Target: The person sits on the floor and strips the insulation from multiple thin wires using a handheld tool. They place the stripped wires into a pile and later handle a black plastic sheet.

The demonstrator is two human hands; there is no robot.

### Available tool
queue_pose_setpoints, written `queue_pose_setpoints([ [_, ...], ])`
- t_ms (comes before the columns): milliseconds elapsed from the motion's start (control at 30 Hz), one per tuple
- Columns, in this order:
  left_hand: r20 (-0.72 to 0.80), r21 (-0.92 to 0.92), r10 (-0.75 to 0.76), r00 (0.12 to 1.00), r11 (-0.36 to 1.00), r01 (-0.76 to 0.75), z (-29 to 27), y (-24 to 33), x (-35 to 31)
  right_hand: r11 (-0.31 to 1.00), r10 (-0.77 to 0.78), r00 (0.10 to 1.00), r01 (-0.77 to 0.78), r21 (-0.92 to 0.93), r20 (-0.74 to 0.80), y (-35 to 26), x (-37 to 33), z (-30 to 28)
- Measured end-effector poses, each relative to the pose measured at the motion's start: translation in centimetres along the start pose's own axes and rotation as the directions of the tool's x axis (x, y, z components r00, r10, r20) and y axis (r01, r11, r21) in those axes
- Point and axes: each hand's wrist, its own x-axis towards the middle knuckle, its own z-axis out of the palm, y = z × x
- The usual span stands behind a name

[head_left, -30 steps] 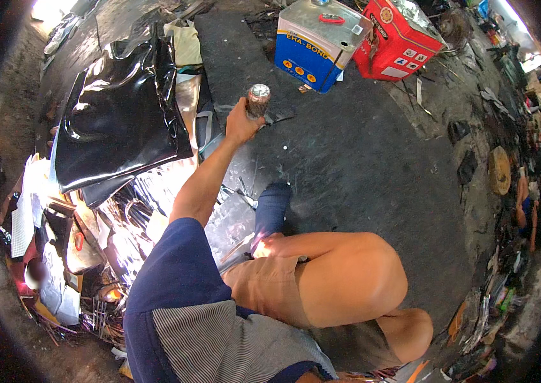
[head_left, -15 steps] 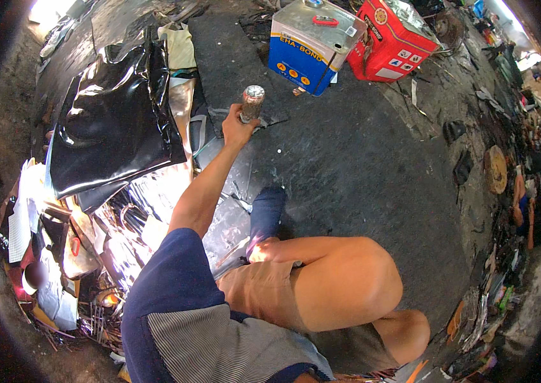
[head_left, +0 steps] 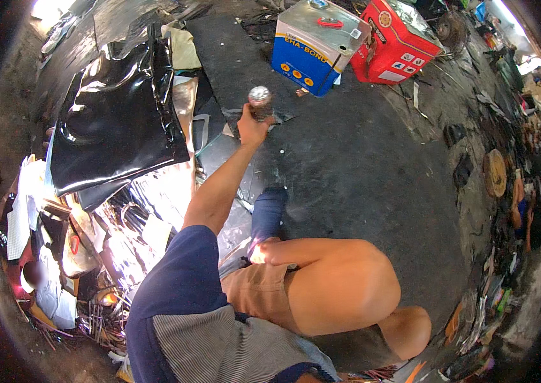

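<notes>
My left arm reaches forward over the dark floor mat. At its end my left hand is closed around a short, worn brownish cylinder with a round silvery top. The cylinder stands out above the fist, and its lower part is hidden by my fingers. Its kind does not show. A dark, flat scrap of sheet lies just beyond the hand. My right hand is out of sight. My bent bare leg and a foot in dark blue are below the arm.
Glossy black sheet material covers a heap at the left, with scraps below. A blue and white metal tin and a red one stand at the far side. A round tan disc and debris line the right.
My left hand has shifted slightly to the right with the cylinder still in its grip. The tins and black sheet appear marginally further right as the view moves a little.
</notes>
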Motion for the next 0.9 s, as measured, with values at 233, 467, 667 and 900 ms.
queue_pose_setpoints([
  [233, 0.129, 0.231, -0.084, 0.988, 0.971, 0.053, 0.9, 1.3, 1.3, 0.832, 0.364, 0.667, -0.546, -0.095, -0.650, -0.8, -12.8, -20.1],
  [467, 0.125, 0.190, -0.146, 0.981, 0.974, 0.121, -0.4, 2.7, 1.4, 0.830, 0.010, 0.977, -0.127, -0.543, -0.213, -20.3, 0.9, -34.6],
  [667, 0.073, 0.154, -0.220, 0.973, 0.966, 0.207, -0.5, 2.3, 1.7, 0.920, -0.188, 0.976, 0.216, -0.328, 0.115, -20.7, 21.2, -19.9],
  [900, 0.121, 0.071, -0.277, 0.953, 0.960, 0.270, -0.2, 2.9, 2.5, 0.921, -0.350, 0.886, 0.264, -0.288, -0.306, -22.9, 31.8, -6.8],
])
